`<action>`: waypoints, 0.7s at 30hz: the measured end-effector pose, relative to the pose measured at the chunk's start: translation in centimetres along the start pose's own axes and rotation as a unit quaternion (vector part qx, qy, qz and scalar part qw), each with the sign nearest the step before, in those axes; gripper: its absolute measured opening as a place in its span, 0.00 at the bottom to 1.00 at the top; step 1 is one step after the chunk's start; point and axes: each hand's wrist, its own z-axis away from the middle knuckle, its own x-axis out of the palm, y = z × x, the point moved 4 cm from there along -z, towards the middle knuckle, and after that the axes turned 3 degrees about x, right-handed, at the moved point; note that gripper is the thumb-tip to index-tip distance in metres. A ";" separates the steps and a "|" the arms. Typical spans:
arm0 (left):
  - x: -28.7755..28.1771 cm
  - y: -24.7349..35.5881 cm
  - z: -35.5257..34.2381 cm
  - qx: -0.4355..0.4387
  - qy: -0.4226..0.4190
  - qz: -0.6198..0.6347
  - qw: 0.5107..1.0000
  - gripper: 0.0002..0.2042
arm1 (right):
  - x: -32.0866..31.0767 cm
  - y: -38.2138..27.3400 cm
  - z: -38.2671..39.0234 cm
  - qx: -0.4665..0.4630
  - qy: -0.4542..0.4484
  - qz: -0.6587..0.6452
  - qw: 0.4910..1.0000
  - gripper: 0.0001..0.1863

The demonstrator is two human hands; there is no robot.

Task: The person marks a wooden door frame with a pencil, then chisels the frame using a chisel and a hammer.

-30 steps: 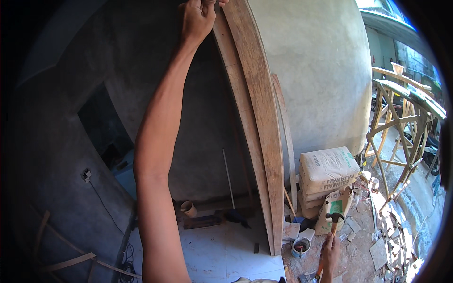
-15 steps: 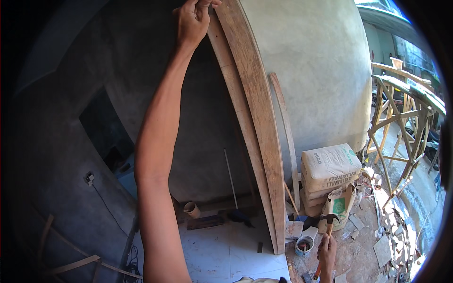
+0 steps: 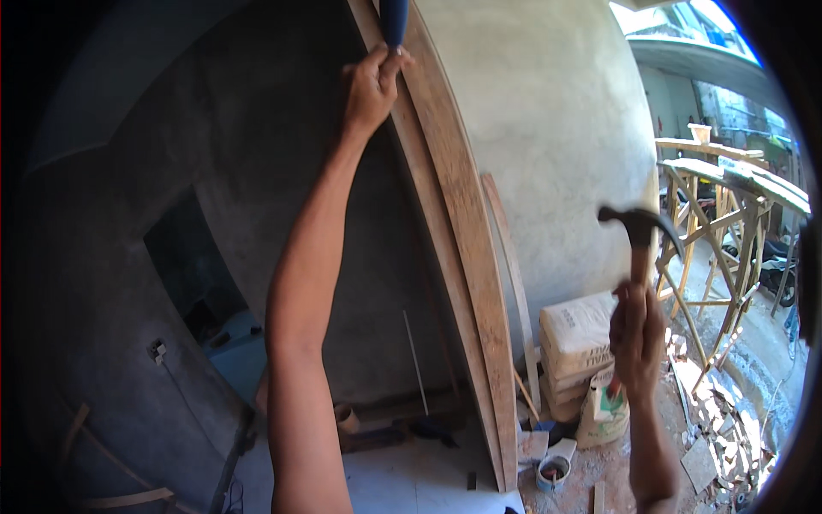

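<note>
My left hand (image 3: 374, 88) is raised against the edge of the tall wooden frame (image 3: 458, 201), its fingers pinched together. A dark blue rod-like thing (image 3: 393, 21) comes down from the top of the view to those fingertips. Whether they grip it or something smaller is not clear. On the right, my right hand (image 3: 635, 343) is wrapped round the wooden handle of a claw hammer (image 3: 640, 230). The hammer is held upright in the air, head uppermost and apart from the frame.
Stacked cement bags (image 3: 578, 330) stand by the plastered wall (image 3: 556, 154), with an opened sack (image 3: 599, 420) before them. A bucket (image 3: 553, 473) sits beside the frame's foot. A thin plank (image 3: 511, 283) leans on the wall. Rubble (image 3: 728, 420) and a wooden trestle (image 3: 719, 223) lie to the right.
My right hand has lifted the hammer from low near the floor to about mid-height. My left hand appears lower in view, and the blue rod-like thing now shows above it.
</note>
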 end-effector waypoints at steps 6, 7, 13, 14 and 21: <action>0.4 0.8 -0.2 -0.030 0.018 0.024 0.999 0.15 | 3.1 -19.9 -9.0 -0.409 0.074 0.024 0.909 0.20; -0.4 0.8 0.0 -0.030 0.017 0.014 0.999 0.15 | 3.7 -22.2 -9.1 -0.494 0.122 0.003 0.861 0.19; 0.3 1.4 -0.3 -0.038 0.023 0.017 0.999 0.14 | 8.9 -23.1 -11.9 -0.536 0.127 0.208 0.808 0.10; 0.3 1.3 0.1 -0.043 0.018 0.016 0.999 0.13 | 8.8 -22.9 -11.9 -0.569 0.170 0.174 0.786 0.06; -0.2 0.2 -0.2 -0.042 -0.005 0.014 0.999 0.13 | 8.6 -21.6 -11.5 -0.594 0.172 0.130 0.775 0.09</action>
